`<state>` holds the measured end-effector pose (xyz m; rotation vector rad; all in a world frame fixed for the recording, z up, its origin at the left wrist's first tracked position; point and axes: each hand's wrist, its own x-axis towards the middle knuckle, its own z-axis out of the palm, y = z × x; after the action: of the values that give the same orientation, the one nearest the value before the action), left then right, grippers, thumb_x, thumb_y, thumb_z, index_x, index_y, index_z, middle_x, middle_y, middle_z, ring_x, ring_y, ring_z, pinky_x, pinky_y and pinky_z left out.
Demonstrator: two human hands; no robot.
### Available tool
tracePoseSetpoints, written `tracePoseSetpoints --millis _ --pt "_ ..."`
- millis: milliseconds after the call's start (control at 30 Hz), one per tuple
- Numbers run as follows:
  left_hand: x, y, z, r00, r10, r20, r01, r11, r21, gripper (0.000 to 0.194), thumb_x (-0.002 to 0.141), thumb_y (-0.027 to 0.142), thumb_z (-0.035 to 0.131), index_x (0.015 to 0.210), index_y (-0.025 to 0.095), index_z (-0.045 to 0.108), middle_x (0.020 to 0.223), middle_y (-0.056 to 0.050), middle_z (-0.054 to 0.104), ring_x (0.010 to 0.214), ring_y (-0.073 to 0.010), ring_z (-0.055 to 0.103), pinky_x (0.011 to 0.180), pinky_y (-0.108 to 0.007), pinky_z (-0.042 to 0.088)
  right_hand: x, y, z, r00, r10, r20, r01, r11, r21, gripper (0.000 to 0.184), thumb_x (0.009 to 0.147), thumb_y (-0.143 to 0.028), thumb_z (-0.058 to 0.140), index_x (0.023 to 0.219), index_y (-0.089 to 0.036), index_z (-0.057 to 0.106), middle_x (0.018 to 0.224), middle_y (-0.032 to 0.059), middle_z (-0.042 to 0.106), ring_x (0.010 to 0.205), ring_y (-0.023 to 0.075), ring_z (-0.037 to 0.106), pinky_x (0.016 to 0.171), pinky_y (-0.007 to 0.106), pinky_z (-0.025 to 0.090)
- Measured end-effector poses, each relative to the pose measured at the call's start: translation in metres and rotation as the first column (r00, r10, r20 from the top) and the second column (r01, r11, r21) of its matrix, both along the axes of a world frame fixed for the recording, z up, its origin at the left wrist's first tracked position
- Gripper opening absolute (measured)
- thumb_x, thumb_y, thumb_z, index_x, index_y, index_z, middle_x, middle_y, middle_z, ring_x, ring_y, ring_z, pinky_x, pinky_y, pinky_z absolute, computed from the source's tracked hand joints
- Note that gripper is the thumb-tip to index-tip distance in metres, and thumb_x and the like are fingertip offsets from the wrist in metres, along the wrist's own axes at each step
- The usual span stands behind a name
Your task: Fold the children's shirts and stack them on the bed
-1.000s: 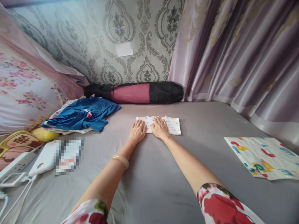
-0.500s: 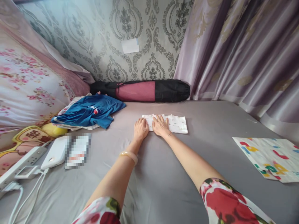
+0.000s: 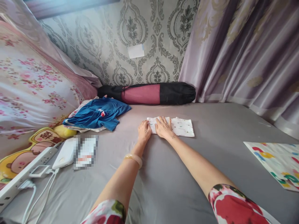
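A folded white cloth [image 3: 182, 127] with small scattered prints lies flat on the grey sheet. My right hand [image 3: 163, 128] rests palm down on its left half, fingers spread. At the cloth's left end is my left hand [image 3: 144, 130], also palm down, its thumb side against the edge and its fingers only slightly bent. A pale bangle [image 3: 133, 160] circles my left wrist. The cloth under my right palm is hidden.
A blue T-shirt [image 3: 99, 113] tops a clothing pile at left. Behind lies a black and pink rolled bag [image 3: 142, 94]. A power strip [image 3: 28, 172], white power bank [image 3: 66, 152] and cables are at left. A colourful patterned sheet [image 3: 277, 158] lies at right.
The whole view has shifted, so everything appears a little further right and lower. Both hands stay in the same places on the cloth, the right one still spread flat.
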<state>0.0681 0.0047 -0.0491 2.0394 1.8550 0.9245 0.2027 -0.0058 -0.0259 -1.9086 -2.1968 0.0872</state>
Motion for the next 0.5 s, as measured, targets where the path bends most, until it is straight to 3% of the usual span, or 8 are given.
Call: tracePoseSetpoints --millis 167,300,500 --pt "-0.005 0.003 -0.004 0.982 0.049 0.185 -0.056 0.998 0.032 0.039 0.086 0.01 0.038 0.116 0.015 0.062 0.123 -0.01 0.066 0.119 -0.0207 0.057 0.108 -0.036 0.04 -0.013 -0.003 -0.007 0.999 0.035 -0.019 -0.035 0.999 0.038 0.054 0.1 -0.033 0.024 0.148 -0.014 0.04 0.156 0.0114 0.034 0.146 0.0261 0.022 0.117 0.051 0.011" --pt "-0.01 0.005 -0.007 0.918 0.095 0.385 -0.12 0.992 0.043 0.042 0.082 0.009 0.038 0.114 0.014 0.063 0.119 -0.01 0.067 0.116 -0.022 0.059 0.106 -0.037 0.042 -0.014 -0.005 -0.012 1.0 0.024 -0.011 -0.023 0.998 0.055 0.053 0.1 -0.033 0.024 0.147 -0.015 0.042 0.156 0.0101 0.035 0.146 0.0258 0.022 0.117 0.05 0.012" --pt "-0.013 0.005 -0.007 0.838 0.126 0.53 -0.159 0.987 0.016 0.043 0.082 0.01 0.037 0.115 0.013 0.064 0.114 -0.01 0.068 0.109 -0.0216 0.061 0.101 -0.036 0.045 -0.017 0.0 0.002 0.999 0.03 -0.035 -0.032 0.998 -0.057 0.055 0.099 -0.032 0.024 0.148 -0.012 0.039 0.157 0.0121 0.032 0.147 0.0278 0.02 0.117 0.055 0.011"
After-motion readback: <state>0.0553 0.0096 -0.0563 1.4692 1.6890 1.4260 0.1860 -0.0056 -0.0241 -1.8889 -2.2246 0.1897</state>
